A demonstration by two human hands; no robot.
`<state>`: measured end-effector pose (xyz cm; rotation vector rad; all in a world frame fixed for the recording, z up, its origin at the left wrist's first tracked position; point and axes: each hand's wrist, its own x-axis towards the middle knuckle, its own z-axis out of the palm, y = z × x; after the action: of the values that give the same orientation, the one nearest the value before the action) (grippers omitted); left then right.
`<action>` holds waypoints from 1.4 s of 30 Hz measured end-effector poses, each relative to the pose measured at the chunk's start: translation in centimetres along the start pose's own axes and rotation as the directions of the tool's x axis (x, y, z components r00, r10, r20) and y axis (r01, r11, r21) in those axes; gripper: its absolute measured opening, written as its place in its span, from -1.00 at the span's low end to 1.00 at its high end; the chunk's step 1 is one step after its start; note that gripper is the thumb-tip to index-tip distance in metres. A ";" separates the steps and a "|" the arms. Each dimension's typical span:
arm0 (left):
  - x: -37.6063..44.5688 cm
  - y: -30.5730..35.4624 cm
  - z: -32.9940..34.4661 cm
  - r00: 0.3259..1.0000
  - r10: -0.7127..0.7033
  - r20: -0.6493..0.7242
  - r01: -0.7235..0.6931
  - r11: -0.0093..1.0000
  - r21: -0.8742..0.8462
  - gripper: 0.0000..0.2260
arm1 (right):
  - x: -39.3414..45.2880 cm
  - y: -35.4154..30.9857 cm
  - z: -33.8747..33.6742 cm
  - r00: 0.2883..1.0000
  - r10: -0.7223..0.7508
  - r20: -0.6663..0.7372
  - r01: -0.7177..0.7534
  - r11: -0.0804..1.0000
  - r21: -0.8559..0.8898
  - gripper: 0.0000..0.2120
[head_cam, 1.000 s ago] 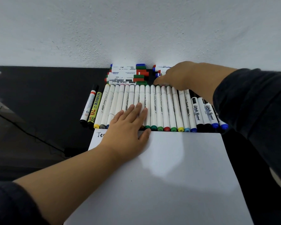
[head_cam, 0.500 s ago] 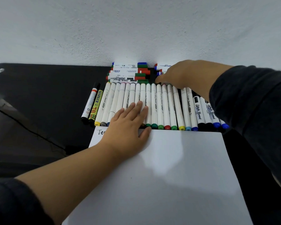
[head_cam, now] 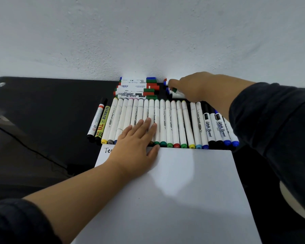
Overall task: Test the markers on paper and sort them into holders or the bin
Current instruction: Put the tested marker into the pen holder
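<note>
On the dark worktop [head_cam: 42, 106] one white paper [head_cam: 183, 191] lies under the flat, straight-fingered left hand [head_cam: 137, 147], beside a marker row [head_cam: 173, 124], while at one o'clock the right hand [head_cam: 192, 87] has its fingers [head_cam: 173, 84] curled round a green-capped marker [head_cam: 177, 91].

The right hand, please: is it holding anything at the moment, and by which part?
The right hand pinches a green-capped marker from the back pile, near its cap end. The exact grip is partly hidden.
</note>
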<state>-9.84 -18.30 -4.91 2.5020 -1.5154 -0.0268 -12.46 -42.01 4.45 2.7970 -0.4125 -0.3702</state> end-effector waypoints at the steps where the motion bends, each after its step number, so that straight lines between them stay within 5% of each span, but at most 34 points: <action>1: 0.0 0.0 0.0 1.000 0.001 0.006 -0.001 1.000 0.004 -0.26 | -0.4 -0.1 0.0 1.000 0.006 -0.028 -0.006 1.000 0.019 -0.36; 12: -0.4 0.5 -0.9 0.999 -0.015 0.049 0.014 1.000 0.027 -0.47 | -6.4 -2.3 -0.3 0.939 0.096 -0.331 -0.019 0.974 0.227 -0.30; 20: -0.9 1.6 -3.1 0.989 0.086 0.118 -0.104 0.983 0.152 -0.48 | -11.4 -6.4 -1.4 0.845 0.278 -0.457 0.039 0.820 0.571 -0.64; 23: -2.2 2.2 -4.4 0.997 0.059 0.040 -0.054 0.991 -0.121 -0.49 | -13.0 -8.7 -2.1 0.831 0.372 -0.413 0.049 0.692 0.720 -0.68; 28: -6.1 3.5 -6.0 0.992 -0.121 0.031 0.119 0.837 -0.534 -0.54 | -14.5 -12.9 -2.7 0.799 0.526 -0.293 0.065 0.409 0.910 -0.79; 35: -10.8 2.5 -6.9 0.957 -0.268 0.114 0.283 0.763 -0.581 -0.62 | -15.7 -17.8 -3.2 0.746 0.656 -0.118 0.125 0.036 0.992 -0.89; 42: -13.9 1.5 -7.8 0.908 -0.394 0.142 0.376 0.616 -0.693 -0.75 | -16.6 -20.6 -2.8 0.769 0.620 0.157 0.100 -0.358 0.928 -0.86</action>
<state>-16.69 -5.39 1.65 2.0822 -0.6895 -0.5444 -22.10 -17.21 3.94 3.4913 -2.2074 1.7435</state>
